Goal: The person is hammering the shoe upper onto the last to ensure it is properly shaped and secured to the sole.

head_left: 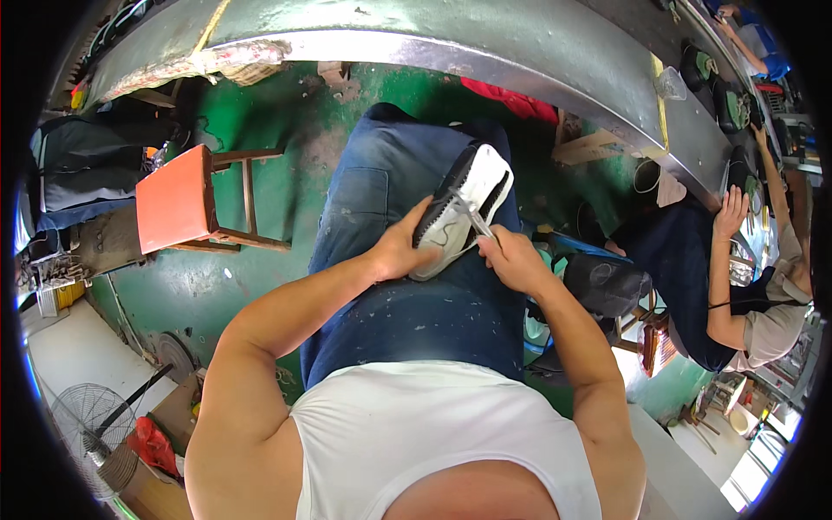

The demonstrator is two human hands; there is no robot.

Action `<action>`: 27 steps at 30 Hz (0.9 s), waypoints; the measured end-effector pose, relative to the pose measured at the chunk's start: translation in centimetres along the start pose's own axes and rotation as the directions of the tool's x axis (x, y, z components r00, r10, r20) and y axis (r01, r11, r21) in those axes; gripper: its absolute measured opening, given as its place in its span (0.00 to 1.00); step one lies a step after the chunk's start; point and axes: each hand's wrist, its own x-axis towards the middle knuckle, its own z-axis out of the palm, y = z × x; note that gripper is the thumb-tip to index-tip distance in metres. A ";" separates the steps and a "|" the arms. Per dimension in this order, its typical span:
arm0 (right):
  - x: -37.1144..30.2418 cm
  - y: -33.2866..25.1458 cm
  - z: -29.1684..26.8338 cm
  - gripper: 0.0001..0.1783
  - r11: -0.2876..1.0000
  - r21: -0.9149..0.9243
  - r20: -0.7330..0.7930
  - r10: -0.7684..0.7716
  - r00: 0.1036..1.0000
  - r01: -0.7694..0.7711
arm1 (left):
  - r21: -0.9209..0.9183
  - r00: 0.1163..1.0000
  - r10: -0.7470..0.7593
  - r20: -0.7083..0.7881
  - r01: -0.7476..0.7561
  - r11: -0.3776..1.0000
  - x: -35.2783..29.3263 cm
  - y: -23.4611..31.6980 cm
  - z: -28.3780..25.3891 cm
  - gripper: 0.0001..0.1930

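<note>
Across my lap lies a black-and-white shoe (484, 178), tilted with its upper end pointing away to the right. One side is black with a jagged edge, and the other is mostly white. My left hand (403, 247) grips its near end, the thumb over the light part and the fingers at the black side. In my right hand (513, 260) is a slim grey metal tool (475, 218), its far end resting against the middle of the shoe. The hand hides the tool's handle, so I cannot tell its exact kind.
A metal-edged workbench (433, 48) curves across the far side. To the left stands an orange-seated stool (178, 199); a fan (91, 416) is at lower left. Another person (754, 321) sits at the right, hands near the bench, beside a black bag-like item (607, 282).
</note>
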 end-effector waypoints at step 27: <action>-6.0 0.8 -1.4 0.19 0.983 0.184 -0.084 0.025 0.996 -0.009 | 0.542 0.959 0.204 -0.197 -0.067 0.838 5.0 2.6 -2.1 0.15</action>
